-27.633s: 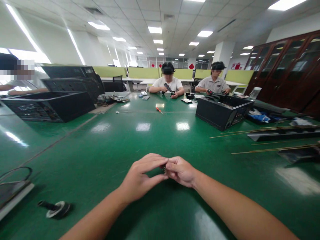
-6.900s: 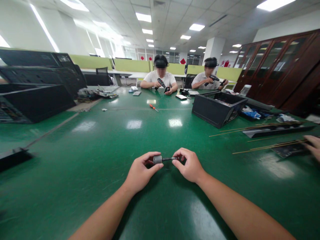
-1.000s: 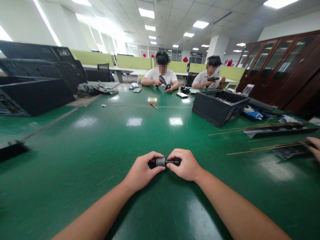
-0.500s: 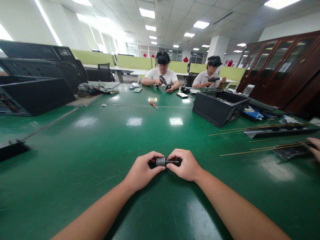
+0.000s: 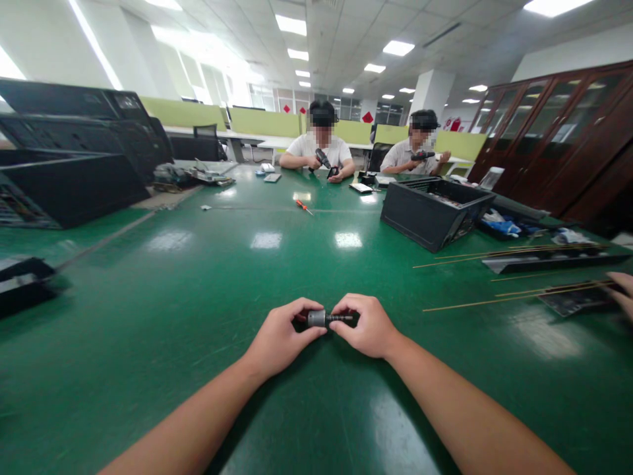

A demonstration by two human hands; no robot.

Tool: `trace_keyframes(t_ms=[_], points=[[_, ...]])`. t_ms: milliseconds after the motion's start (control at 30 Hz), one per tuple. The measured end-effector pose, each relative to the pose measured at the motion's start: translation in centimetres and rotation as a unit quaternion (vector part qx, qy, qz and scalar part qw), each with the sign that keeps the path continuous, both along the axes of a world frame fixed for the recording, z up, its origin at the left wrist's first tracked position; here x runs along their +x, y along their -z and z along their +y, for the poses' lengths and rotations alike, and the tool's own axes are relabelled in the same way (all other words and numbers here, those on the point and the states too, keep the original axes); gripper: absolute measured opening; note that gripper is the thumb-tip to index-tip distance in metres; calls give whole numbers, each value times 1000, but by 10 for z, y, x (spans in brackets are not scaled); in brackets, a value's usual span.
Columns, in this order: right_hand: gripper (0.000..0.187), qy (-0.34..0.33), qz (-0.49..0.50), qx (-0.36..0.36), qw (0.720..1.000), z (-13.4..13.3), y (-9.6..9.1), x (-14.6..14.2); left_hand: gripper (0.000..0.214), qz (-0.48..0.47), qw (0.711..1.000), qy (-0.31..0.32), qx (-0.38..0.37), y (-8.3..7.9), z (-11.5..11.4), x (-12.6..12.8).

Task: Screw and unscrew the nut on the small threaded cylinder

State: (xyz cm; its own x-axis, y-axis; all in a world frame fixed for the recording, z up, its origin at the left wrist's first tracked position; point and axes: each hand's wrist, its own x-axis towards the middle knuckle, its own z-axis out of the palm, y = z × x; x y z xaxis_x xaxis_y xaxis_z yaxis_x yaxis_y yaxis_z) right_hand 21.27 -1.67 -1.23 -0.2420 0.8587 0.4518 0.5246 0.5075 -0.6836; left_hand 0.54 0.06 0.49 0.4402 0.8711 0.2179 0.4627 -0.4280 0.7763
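Between my hands, just over the green table, lies a small grey metal cylinder with a ribbed shaft (image 5: 317, 318); its exact kind is not clear. My left hand (image 5: 281, 336) is closed around the cylinder's left end, thumb below and fingers above. My right hand (image 5: 368, 328) pinches the thin dark shaft where it leaves the cylinder, and the shaft's tip points right under the curled fingers. Part of the cylinder's left end is hidden by my left fingers.
A screwdriver (image 5: 303, 207) lies farther out on the green table (image 5: 208, 264). An open black case (image 5: 420, 211) stands right of centre, with thin rods (image 5: 465, 306) nearer. Dark computer cases (image 5: 74, 191) fill the left. Two people across hold power drills; another hand (image 5: 620, 290) shows at right.
My hands and the cylinder stay almost in place. A dark object at the left edge has shifted into fuller view. At the right, one thin rod has slid slightly left.
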Motion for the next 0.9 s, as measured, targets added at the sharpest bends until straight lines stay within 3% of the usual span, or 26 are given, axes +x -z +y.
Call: trace_keyframes(t_ms=[900], points=[[3,23,4,18,1000,1,-1,1,31,-26,999,-31,21,5,3,-3]])
